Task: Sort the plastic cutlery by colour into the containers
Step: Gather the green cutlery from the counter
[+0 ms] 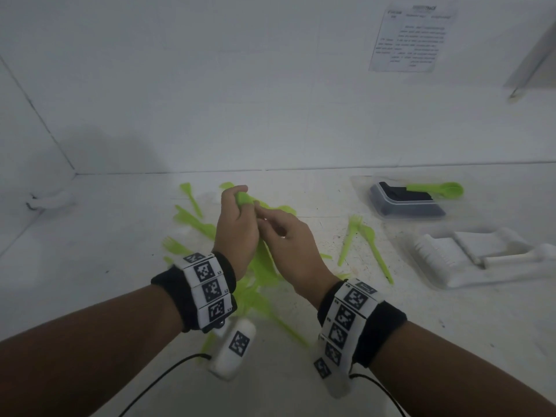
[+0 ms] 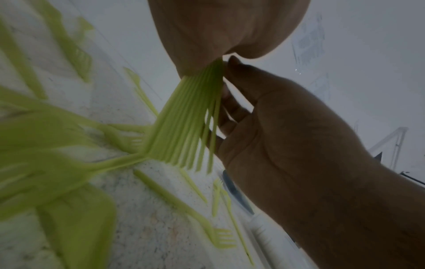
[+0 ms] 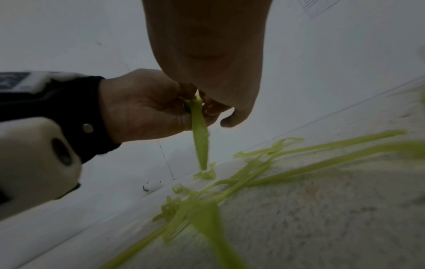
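Note:
My left hand (image 1: 236, 206) grips a bundle of green plastic cutlery (image 1: 242, 198) upright above the table, handles fanning down in the left wrist view (image 2: 184, 120). My right hand (image 1: 266, 213) meets it from the right, thumb and fingers pinching the bundle's edge (image 2: 217, 102). Seen edge-on in the right wrist view, the bundle (image 3: 199, 134) hangs between both hands. Several loose green forks and knives (image 1: 373, 251) lie scattered on the white table beneath. A dark container (image 1: 391, 206) at the right holds green spoons (image 1: 436, 188). A clear tray (image 1: 445, 281) nearer me holds white cutlery (image 1: 469, 251).
White walls close off the table at the back and left. A printed sheet (image 1: 412, 37) hangs on the back wall. A white object (image 1: 51, 200) lies in the far left corner. Black cables run from both wrist bands (image 1: 207, 284) towards me.

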A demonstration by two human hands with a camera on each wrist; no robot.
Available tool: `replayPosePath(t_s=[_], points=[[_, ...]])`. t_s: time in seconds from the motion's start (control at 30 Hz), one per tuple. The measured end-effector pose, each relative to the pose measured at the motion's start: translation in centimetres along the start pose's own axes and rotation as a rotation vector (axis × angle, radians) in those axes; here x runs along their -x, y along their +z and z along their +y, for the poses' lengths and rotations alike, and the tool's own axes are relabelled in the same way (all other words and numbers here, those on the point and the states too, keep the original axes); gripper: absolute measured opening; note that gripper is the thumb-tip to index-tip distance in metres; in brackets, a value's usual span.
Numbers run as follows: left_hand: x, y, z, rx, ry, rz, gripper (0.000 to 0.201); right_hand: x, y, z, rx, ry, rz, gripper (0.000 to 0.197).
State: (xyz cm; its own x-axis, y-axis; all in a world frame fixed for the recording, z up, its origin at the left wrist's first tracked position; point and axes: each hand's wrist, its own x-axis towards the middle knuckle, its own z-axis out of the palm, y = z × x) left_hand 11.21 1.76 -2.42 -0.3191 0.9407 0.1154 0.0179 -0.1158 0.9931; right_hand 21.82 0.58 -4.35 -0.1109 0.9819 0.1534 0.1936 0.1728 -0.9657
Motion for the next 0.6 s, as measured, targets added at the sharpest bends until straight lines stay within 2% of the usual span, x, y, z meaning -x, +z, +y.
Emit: replayPosePath(t_s=[0.07,0.13,0.2,0.3,0.4,0.5,0.6], points=[[-0.3,-0.1,0.3,0.058,0.013,0.050,0.025,0.7,0.6,-0.3,-0.148,0.227,-0.099,0.030],[-0.6,-0.1,0.7,0.114,0.004,0.058,0.022,1.5,1.0,-0.5,-0.253,0.386,-0.292,0.051],[-0.6,-0.2,1.0,0.129,0.001,0.040,0.020,1.7,1.5,-0.1,-0.267,0.349,-0.347,0.062],[-0.6,-0.8,1.1,0.170,-0.033,-0.007,0.023,1.3,1.9,0.2,-0.209,0.246,-0.211,0.056],[-0.4,-1.6,1.1,0.126,-0.158,-0.088,0.028,0.7,1.9,0.2,-0.134,0.164,-0.110,0.053],[0.3,-2.1,1.0,0.109,-0.336,-0.234,0.033,0.4,2.1,0.0,-0.119,0.131,-0.146,0.055],[0.3,-2.3,0.5,0.057,-0.343,-0.211,0.029,0.5,2.1,-0.1,-0.055,0.141,-0.227,0.064]])
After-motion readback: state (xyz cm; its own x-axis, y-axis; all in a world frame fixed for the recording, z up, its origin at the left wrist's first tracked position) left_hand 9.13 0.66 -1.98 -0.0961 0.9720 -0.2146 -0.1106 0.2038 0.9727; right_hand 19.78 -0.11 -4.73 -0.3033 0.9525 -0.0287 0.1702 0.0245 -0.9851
